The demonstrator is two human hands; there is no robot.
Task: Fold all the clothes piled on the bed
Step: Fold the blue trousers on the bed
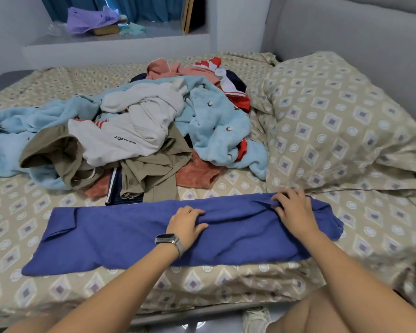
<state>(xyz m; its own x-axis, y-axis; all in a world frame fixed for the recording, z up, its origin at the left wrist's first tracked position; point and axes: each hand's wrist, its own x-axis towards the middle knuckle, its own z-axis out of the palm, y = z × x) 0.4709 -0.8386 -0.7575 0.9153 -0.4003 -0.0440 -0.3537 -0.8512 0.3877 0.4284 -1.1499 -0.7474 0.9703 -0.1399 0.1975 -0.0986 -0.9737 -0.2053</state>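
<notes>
1. Left hand [186, 221], a watch [168, 239] on its wrist: fingers curled, gripping a ridge of the blue garment [120, 239] near its middle.
2. Right hand [292, 207]: fingers bent, pinching bunched cloth toward the garment's 3 o'clock end.
3. Blue garment: folded into a long strip, lying flat across the near bed [226, 284].
4. Clothes pile [135, 131]: unfolded, at 12 o'clock from the strip, its nearest edge just beside it.
5. Pillow [341, 121]: at 2 o'clock from the right hand.

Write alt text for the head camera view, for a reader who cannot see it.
Both hands grip a long blue garment spread across the near edge of a patterned bed: left hand mid-cloth, right hand bunching its right end. Behind lies an unfolded pile of clothes.
</notes>
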